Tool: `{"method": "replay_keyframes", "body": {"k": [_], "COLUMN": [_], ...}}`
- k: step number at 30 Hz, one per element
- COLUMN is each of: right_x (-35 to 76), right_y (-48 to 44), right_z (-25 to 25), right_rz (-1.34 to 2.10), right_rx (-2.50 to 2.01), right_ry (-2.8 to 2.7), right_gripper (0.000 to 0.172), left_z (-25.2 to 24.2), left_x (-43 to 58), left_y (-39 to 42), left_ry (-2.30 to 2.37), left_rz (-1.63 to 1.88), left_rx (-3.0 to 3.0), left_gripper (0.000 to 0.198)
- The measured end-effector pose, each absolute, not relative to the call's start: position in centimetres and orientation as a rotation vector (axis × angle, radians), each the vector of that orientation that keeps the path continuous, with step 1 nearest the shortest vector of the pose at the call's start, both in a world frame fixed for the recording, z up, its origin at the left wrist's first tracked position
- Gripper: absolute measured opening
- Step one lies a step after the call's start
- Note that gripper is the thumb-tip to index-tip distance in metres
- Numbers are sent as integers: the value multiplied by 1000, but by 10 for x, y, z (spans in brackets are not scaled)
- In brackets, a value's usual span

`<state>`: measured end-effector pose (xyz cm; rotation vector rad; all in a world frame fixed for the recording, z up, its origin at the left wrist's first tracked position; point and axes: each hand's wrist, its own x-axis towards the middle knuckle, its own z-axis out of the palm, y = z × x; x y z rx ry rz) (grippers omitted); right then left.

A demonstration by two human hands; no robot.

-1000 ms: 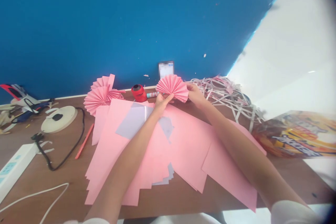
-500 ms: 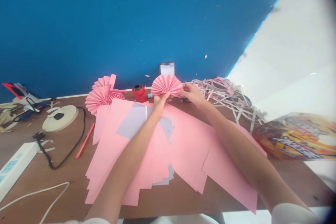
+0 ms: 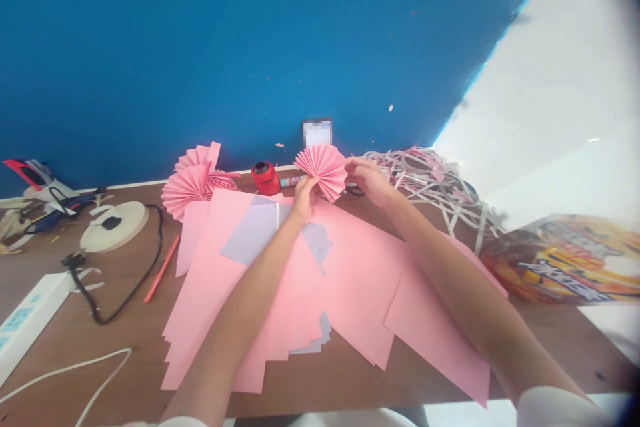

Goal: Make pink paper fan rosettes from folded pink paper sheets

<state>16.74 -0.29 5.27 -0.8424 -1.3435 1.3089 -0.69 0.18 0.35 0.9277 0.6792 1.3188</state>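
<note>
A pink pleated paper fan (image 3: 327, 165) is held up over the back of the table. My left hand (image 3: 305, 199) pinches it at the gathered centre, where its folds meet. The pleats spread round from the upper left to the lower right. My right hand (image 3: 369, 179) is at the fan's right rim, fingers stretched out and fingertips at the edge; whether they press on it is hard to see. Below my forearms lie overlapping sheets of pink paper (image 3: 360, 280), with grey-lilac pieces (image 3: 250, 233) among them.
Pleated pink fans (image 3: 187, 190) stand at back left, beside a red roll (image 3: 266, 178) and a glue-like tube (image 3: 290, 181). A phone (image 3: 317, 132) leans on the blue wall. Paper strips (image 3: 430, 177), a plastic bag (image 3: 575, 260), a white reel (image 3: 115, 225), a red pen (image 3: 163, 269) and a power strip (image 3: 30, 313) surround the sheets.
The fan has turned clockwise in my left hand, its right end swinging down and its pleats opening wider. My right fingers have come off that end and sit at the outer rim.
</note>
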Motion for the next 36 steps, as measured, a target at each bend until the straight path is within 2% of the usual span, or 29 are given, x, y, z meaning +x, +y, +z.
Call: {"method": "replay_keyframes", "body": {"k": [6,13,36], "right_x": [154,147,148], "right_y": [-15,-17,-21], "right_z": [58,63,60], "right_rz": [1071,488,43], "right_rx": [-841,-989,-1062], "right_ry": [-1672,-1807,-2098], "right_gripper": [20,10,24], "left_z": [8,14,1], "left_x": [-5,-13,-3], "left_y": [-3,-7,-2], "left_ry": [626,643,769], "left_rz": [1119,1013,1150], "left_rx": [923,859,924], "left_gripper": [25,35,33]}}
